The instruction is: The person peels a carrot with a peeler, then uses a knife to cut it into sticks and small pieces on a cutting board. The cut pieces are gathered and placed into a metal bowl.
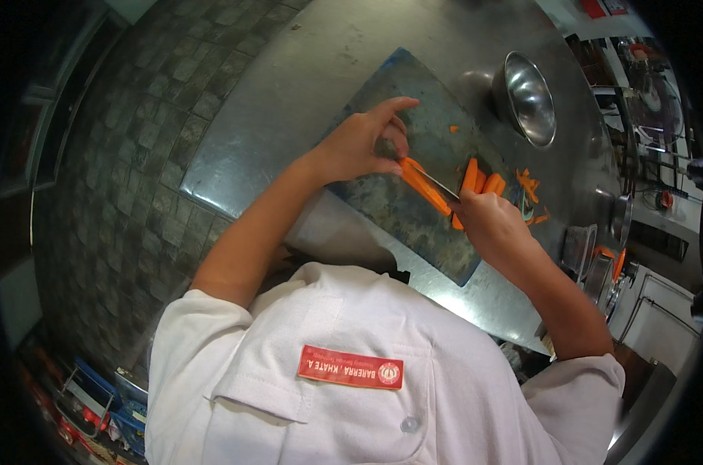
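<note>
My left hand pinches the far end of a peeled carrot piece between thumb and fingertips, its index finger raised. My right hand is closed round the handle of a knife, and the thin blade lies along the carrot. The handle itself is hidden by the fingers. Beneath is a worn blue-green cutting board. More carrot pieces lie on it beside my right hand, one partly under the knuckles. A small carrot scrap sits further up the board.
A steel mixing bowl stands tilted in view at the upper right of the steel table. Orange peelings lie right of the board, near a pale green curved thing. Clear and metal containers stand at the table's right side.
</note>
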### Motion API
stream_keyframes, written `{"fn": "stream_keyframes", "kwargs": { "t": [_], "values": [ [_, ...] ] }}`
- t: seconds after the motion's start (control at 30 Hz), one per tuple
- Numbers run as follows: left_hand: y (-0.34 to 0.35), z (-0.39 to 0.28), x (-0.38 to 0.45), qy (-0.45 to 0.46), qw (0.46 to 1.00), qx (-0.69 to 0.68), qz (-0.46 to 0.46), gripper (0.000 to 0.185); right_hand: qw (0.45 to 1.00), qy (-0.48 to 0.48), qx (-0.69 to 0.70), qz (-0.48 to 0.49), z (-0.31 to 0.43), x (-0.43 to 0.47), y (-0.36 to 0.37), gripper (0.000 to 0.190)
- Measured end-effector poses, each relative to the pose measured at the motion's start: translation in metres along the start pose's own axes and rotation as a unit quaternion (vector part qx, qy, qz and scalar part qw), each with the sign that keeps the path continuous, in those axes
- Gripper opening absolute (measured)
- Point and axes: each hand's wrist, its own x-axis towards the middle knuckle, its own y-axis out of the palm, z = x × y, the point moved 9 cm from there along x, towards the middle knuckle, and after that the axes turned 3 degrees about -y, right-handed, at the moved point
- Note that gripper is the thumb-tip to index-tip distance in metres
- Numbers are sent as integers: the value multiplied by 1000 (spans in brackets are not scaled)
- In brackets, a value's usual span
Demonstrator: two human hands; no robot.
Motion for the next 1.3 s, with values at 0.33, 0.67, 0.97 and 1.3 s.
{"fn": "stream_keyframes", "kwargs": {
  "t": [0.33, 0.67, 0.97, 1.3],
  "values": [
    [12, -14, 3, 44, 997, 45, 34, 91, 998, -9, -26, -49, 2, -5, -4, 31],
    [35, -1, 4, -38, 997, -44, 57, 87, 994, -37, 28, -101, -8, -4, 25, 28],
    [28, -9, 0, 11, 999, 25, 27, 78, 976, -75, 85, -184, -14, -8, 44, 29],
    [22, -15, 0, -17, 991, 129, -22, 25, 959, -61, 179, -213, -37, -7, 49, 32]
  ]
}}
